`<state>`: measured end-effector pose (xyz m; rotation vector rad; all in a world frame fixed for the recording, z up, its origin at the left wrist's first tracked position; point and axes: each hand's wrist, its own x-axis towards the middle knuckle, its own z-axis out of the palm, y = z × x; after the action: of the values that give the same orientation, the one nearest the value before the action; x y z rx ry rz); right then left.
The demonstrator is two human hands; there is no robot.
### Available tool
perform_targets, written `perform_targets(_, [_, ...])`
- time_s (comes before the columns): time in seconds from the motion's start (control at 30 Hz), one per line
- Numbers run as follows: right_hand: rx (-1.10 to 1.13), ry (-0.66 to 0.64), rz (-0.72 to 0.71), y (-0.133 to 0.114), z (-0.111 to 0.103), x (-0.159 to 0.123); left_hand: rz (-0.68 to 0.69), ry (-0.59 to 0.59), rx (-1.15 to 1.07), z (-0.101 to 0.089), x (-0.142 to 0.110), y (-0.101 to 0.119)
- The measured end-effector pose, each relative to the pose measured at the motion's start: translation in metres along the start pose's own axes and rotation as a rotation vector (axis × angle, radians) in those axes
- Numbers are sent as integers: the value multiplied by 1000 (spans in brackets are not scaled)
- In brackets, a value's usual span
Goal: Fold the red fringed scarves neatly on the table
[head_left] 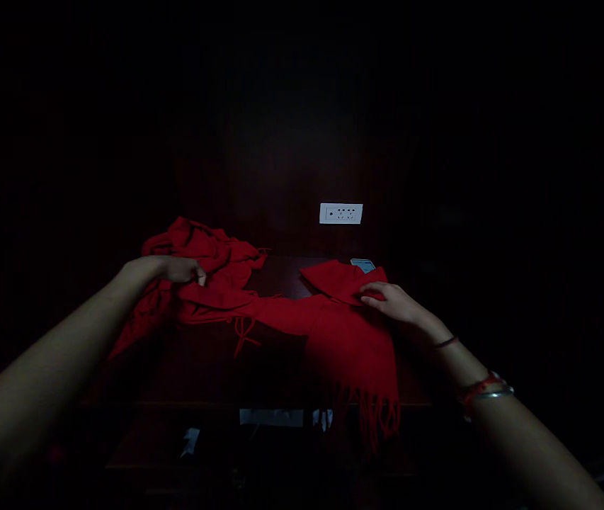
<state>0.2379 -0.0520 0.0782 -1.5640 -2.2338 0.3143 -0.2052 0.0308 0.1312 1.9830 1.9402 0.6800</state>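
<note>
A red scarf with a long fringe lies across the dark table, its fringed end hanging over the front edge. Toward the left, red cloth is bunched in loose folds; whether it is all one piece I cannot tell. My left hand is bent over these folds, fingers curled down and closed on the cloth, fingertips partly hidden. On the right, my right hand touches the folded-over part of the scarf, its fingers and thumb slightly apart.
A phone with a lit screen lies behind the scarf's right part. A white socket panel is on the dark wall behind. Below the table's front edge, pale papers show on a lower level. The surroundings are very dark.
</note>
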Motion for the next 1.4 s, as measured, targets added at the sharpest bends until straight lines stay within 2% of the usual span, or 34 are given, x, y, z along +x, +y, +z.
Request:
perform_targets(0.03, [-83, 77, 57, 4, 4, 7, 45, -158, 169, 3, -1, 10])
perform_targets(0.07, [-158, 110, 115, 7, 9, 14, 95, -249, 350, 7, -3, 23])
perform_targets(0.1, [-215, 95, 168, 10, 16, 18, 114, -261, 440, 12, -5, 37])
perform_targets(0.17, [-270, -14, 249, 14, 31, 23, 129, -154, 496, 31, -10, 68])
perform_targets(0.23, [-276, -128, 286, 16, 46, 20, 182, -88, 505, 63, -19, 98])
perform_targets(0.27, [-275, -158, 288, 17, 52, 16, 225, -97, 492, 84, -24, 111])
perform_targets(0.33, [-294, -168, 272, 19, 61, 9, 382, -243, 386, 129, -33, 131])
perform_targets(0.4, [-326, -152, 239, 22, 65, 1, 466, -390, 296, 171, -39, 139])
perform_targets(0.47, [-348, -151, 205, 24, 67, -6, 405, -406, 254, 199, -40, 136])
perform_targets(0.5, [-356, -153, 187, 25, 66, -9, 376, -408, 246, 206, -38, 131])
perform_targets(0.57, [-366, -165, 149, 25, 64, -13, 332, -421, 250, 209, -31, 117])
perform_targets(0.67, [-375, -179, 93, 23, 60, -18, 273, -423, 264, 198, -17, 98])
perform_targets(0.73, [-396, -156, 55, 21, 59, -20, 252, -401, 275, 191, -10, 93])
perform_targets(0.93, [-446, 101, -142, 5, 66, -24, 379, -266, 395, 188, -3, 110])
perform_targets(1.07, [-338, 70, -318, 4, 74, -26, 331, -182, 440, 187, 0, 115])
perform_targets(1.23, [-314, -26, -420, 11, 73, -29, 318, -22, 496, 188, -1, 119])
perform_targets(1.33, [-321, -55, -453, 9, 69, -30, 365, 98, 493, 193, -15, 129])
perform_targets(1.4, [-326, -15, -467, 5, 65, -30, 459, 130, 439, 197, -29, 136])
